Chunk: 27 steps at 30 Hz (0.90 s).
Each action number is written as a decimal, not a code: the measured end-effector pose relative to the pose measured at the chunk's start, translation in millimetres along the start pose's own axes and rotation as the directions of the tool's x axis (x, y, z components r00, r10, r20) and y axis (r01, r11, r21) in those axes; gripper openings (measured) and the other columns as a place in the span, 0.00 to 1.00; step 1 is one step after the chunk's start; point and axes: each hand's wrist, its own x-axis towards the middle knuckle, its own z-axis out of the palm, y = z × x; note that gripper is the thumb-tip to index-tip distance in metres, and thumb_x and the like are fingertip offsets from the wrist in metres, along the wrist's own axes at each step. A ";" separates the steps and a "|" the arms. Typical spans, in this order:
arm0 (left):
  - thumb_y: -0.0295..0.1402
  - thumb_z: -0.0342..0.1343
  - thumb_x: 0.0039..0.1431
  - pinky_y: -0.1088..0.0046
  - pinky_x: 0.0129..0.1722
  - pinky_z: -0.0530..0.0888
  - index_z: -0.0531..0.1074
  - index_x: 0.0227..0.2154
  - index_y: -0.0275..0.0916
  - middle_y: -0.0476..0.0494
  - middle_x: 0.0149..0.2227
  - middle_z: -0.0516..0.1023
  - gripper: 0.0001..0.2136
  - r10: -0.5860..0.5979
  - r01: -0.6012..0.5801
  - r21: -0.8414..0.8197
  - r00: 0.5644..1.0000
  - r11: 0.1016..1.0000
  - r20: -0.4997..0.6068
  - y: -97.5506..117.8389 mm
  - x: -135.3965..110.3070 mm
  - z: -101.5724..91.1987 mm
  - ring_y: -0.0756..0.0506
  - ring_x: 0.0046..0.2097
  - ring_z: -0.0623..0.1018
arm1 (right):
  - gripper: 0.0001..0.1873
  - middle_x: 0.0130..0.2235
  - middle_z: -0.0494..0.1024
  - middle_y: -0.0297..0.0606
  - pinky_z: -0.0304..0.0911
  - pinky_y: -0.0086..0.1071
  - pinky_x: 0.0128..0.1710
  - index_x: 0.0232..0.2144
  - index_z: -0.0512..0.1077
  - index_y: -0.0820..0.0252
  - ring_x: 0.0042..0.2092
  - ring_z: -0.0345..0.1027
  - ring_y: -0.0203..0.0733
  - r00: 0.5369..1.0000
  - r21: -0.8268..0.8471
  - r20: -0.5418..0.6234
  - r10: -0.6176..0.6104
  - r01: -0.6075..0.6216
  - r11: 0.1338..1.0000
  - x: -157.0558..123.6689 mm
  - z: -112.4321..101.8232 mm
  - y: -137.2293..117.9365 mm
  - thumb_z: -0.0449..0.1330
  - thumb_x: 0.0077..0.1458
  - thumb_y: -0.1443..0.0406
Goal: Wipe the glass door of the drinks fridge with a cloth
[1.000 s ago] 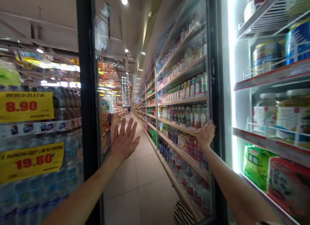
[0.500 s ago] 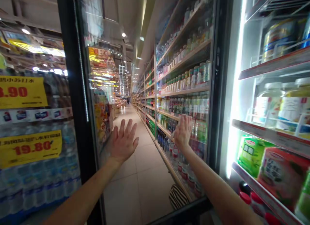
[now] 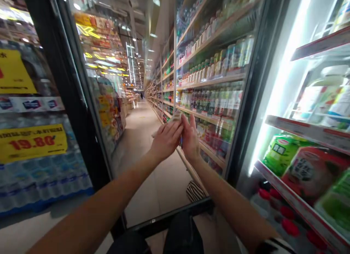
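Note:
My left hand (image 3: 166, 140) and my right hand (image 3: 190, 140) meet in front of me at the glass of an open fridge door (image 3: 246, 111). The left hand's fingers lie close together over a thin pale thing (image 3: 177, 116) that peeks out above and to the left of them; I cannot make out what it is. My right hand stands upright with fingers stretched, its palm touching the left fingertips. Both forearms reach in from the bottom of the view.
Lit fridge shelves (image 3: 306, 126) with green (image 3: 276, 153) and red packs (image 3: 308, 172) are at right. The door's black left frame (image 3: 73, 111) and bottom edge (image 3: 169, 219) stand close. Stacked water bottles with a yellow price sign (image 3: 32, 142) fill the left. A long aisle (image 3: 142, 126) runs ahead.
Both hands were spread apart and flat on the glass; they have come together at the middle. The view has tilted and moved lower and closer to the door.

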 end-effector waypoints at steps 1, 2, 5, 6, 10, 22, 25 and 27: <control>0.32 0.42 0.63 0.58 0.58 0.59 0.60 0.56 0.38 0.38 0.57 0.66 0.19 -0.003 0.001 0.049 1.000 0.999 0.028 -4.9 4.6 -0.2 0.42 0.59 0.64 | 0.32 0.65 0.51 0.45 0.57 0.38 0.58 0.62 0.17 0.64 0.64 0.48 0.34 0.999 -0.021 -0.039 0.017 -0.018 1.000 1.6 -6.7 3.9 0.26 0.58 0.74; 0.31 0.42 0.63 0.58 0.58 0.57 0.60 0.56 0.39 0.38 0.57 0.66 0.19 -0.001 -0.004 0.094 0.999 0.996 0.047 -9.7 9.7 -1.8 0.42 0.59 0.64 | 0.32 0.65 0.51 0.44 0.56 0.39 0.58 0.63 0.20 0.63 0.64 0.47 0.36 0.992 -0.065 -0.114 0.047 -0.055 0.996 3.7 -13.3 10.0 0.27 0.58 0.73; 0.31 0.40 0.64 0.59 0.60 0.54 0.59 0.57 0.39 0.41 0.57 0.66 0.19 0.039 -0.046 0.200 0.998 0.979 0.042 -23.1 25.8 -12.4 0.43 0.60 0.63 | 0.31 0.65 0.48 0.46 0.49 0.47 0.60 0.65 0.31 0.62 0.66 0.41 0.44 0.941 -0.309 -0.328 0.083 -0.189 0.932 9.2 -25.8 37.9 0.31 0.60 0.68; 0.31 0.40 0.64 0.59 0.60 0.53 0.59 0.57 0.40 0.41 0.58 0.66 0.19 0.053 -0.057 0.229 0.998 0.972 0.024 -27.3 29.2 -16.8 0.44 0.60 0.62 | 0.31 0.65 0.49 0.47 0.47 0.50 0.61 0.65 0.34 0.62 0.66 0.40 0.46 0.934 -0.387 -0.350 0.071 -0.213 0.897 9.2 -26.3 48.4 0.33 0.61 0.66; 0.32 0.42 0.64 0.57 0.63 0.47 0.56 0.59 0.37 0.40 0.60 0.63 0.20 0.045 -0.020 0.334 0.997 0.942 -0.070 -37.3 9.6 -24.6 0.43 0.63 0.57 | 0.30 0.64 0.51 0.45 0.42 0.54 0.61 0.64 0.45 0.56 0.67 0.37 0.50 0.958 -0.534 -0.278 -0.075 -0.089 0.841 -2.5 -16.8 80.1 0.40 0.60 0.61; 0.25 0.41 0.62 0.55 0.64 0.36 0.53 0.60 0.37 0.43 0.64 0.55 0.23 0.242 -0.262 0.373 0.965 0.890 0.100 -62.2 -44.5 -39.4 0.46 0.67 0.42 | 0.29 0.64 0.52 0.46 0.41 0.52 0.61 0.62 0.50 0.58 0.67 0.37 0.48 0.950 -0.533 -0.285 -0.131 -0.043 0.845 -11.1 -15.0 86.8 0.42 0.59 0.62; 0.26 0.44 0.60 0.58 0.65 0.37 0.55 0.59 0.36 0.43 0.63 0.57 0.23 0.374 -0.418 0.294 0.907 0.859 0.195 -57.3 -65.9 -34.2 0.47 0.67 0.40 | 0.29 0.64 0.53 0.47 0.41 0.52 0.61 0.62 0.51 0.59 0.67 0.37 0.48 0.950 -0.531 -0.281 -0.135 -0.037 0.847 -11.7 -14.5 87.0 0.41 0.59 0.62; 0.28 0.45 0.59 0.61 0.65 0.37 0.58 0.58 0.37 0.45 0.63 0.57 0.23 0.494 -0.575 0.183 0.797 0.798 0.347 -50.4 -87.6 -25.0 0.48 0.67 0.42 | 0.28 0.63 0.54 0.47 0.41 0.51 0.61 0.62 0.51 0.59 0.67 0.37 0.47 0.948 -0.534 -0.283 -0.146 -0.029 0.845 -12.0 -14.4 86.4 0.41 0.59 0.62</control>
